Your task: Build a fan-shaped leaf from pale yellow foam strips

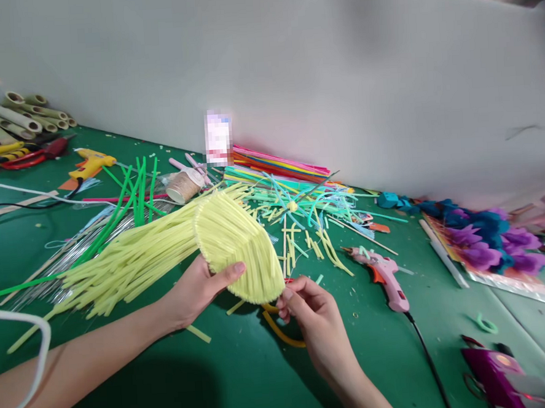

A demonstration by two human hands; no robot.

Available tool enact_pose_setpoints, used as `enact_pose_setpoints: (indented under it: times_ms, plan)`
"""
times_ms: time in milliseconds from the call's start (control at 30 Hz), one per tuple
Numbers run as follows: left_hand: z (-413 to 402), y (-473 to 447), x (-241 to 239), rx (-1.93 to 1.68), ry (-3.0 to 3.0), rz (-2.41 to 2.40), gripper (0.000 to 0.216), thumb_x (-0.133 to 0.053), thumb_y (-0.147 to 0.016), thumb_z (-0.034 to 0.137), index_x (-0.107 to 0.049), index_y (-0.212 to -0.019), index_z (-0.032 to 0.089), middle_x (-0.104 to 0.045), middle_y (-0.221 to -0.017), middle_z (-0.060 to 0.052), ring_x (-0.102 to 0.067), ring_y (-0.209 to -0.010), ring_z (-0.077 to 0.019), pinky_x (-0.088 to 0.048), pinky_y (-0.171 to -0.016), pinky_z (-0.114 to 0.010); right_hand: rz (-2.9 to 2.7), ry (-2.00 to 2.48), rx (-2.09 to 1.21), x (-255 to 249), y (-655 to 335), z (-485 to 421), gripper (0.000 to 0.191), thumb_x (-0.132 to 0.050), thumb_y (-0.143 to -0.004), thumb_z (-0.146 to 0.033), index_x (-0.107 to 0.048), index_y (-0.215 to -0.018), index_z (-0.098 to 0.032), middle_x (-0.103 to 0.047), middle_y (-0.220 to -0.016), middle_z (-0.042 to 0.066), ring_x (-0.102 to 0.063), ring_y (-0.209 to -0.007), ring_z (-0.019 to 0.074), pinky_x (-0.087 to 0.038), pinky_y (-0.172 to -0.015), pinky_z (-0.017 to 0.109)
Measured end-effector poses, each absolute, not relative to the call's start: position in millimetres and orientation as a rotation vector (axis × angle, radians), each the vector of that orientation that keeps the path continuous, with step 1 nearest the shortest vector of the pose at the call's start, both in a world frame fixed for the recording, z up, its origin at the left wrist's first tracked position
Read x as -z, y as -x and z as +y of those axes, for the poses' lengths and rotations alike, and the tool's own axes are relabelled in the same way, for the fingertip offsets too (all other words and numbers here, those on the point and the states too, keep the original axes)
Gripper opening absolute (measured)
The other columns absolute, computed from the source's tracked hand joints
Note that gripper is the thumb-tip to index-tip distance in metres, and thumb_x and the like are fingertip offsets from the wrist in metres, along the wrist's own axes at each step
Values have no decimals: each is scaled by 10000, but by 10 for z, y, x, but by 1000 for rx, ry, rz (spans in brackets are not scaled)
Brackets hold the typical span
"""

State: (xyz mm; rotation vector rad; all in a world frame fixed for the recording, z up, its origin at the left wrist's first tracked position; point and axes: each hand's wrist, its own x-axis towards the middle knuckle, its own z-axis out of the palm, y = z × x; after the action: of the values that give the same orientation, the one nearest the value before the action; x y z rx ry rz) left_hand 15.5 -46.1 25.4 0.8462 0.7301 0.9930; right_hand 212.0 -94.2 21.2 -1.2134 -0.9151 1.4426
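Note:
My left hand grips a leaf-shaped piece of pale yellow pipe cleaners by its lower edge, thumb on its front face. Long loose yellow ends trail from it to the left over the green table. My right hand is closed in a pinch at the pointed right tip of the yellow piece. Under that hand lies an orange-yellow curved strip, partly hidden.
A pink glue gun lies right of my hands, its black cord running toward me. A yellow glue gun, green stems, a twine spool, coloured straws, blue-purple flowers, cardboard tubes and a white wall surround the table.

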Motion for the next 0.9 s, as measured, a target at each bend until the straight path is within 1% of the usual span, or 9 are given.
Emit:
enact_pose_setpoints:
  times_ms: [267, 433, 533, 633, 733, 800, 900]
  plan:
    - [-476, -149, -177, -980, -853, 752, 522, -725, -809, 265, -574, -1309, 268, -682, -1237, -63, -596, -1185, -307, -510, -979, -402, -979, 1263, -1337, -206, -2108, -947, 206, -689, -782, -313, -576, -675, -177, -587, -566, -39, -482, -506, 76, -408, -526, 199]
    - [-501, -141, -173, -962, -822, 718, 555, -730, -806, 241, -553, -1331, 271, -672, -1255, -69, -590, -1194, -318, -529, -962, -410, -1013, 1292, -1306, -196, -2112, -965, 179, -659, -780, -271, -549, -671, -182, -564, -560, -48, -455, -507, 73, -384, -515, 191]
    - [-494, -134, -190, -953, -796, 692, 568, -737, -797, 229, -551, -1333, 263, -679, -1242, -78, -610, -1166, -330, -548, -936, -419, -1030, 1295, -1306, -190, -2110, -959, 187, -652, -803, -306, -560, -700, -180, -563, -570, -43, -465, -510, 77, -402, -521, 200]
    - [-472, -133, -210, -966, -800, 693, 563, -736, -798, 222, -554, -1330, 243, -675, -1247, -89, -614, -1159, -334, -544, -944, -426, -1060, 1299, -1275, -189, -2093, -953, 201, -640, -835, -368, -583, -808, -176, -568, -628, -29, -495, -524, 89, -445, -525, 220]
    - [-461, -133, -217, -970, -834, 696, 551, -726, -808, 230, -549, -1330, 223, -666, -1261, -96, -617, -1155, -324, -538, -950, -427, -1106, 1316, -1039, -186, -2077, -966, 217, -657, -831, -355, -537, -937, -207, -534, -709, -33, -510, -566, 100, -451, -491, 209]
    - [-470, -134, -217, -954, -881, 703, 539, -722, -814, 243, -552, -1325, 215, -669, -1255, -93, -626, -1142, -311, -534, -953, -420, -1207, 1346, -813, -186, -2076, -980, 199, -657, -831, -315, -522, -946, -225, -506, -750, -34, -502, -593, 101, -452, -504, 207]
    - [-507, -134, -229, -901, -995, 731, 499, -721, -817, 268, -581, -1292, 207, -684, -1230, -83, -637, -1123, -291, -530, -956, -396, -1451, 1417, -513, -197, -2085, -987, 138, -664, -823, -269, -561, -902, -221, -492, -765, -24, -484, -618, 109, -443, -542, 220]
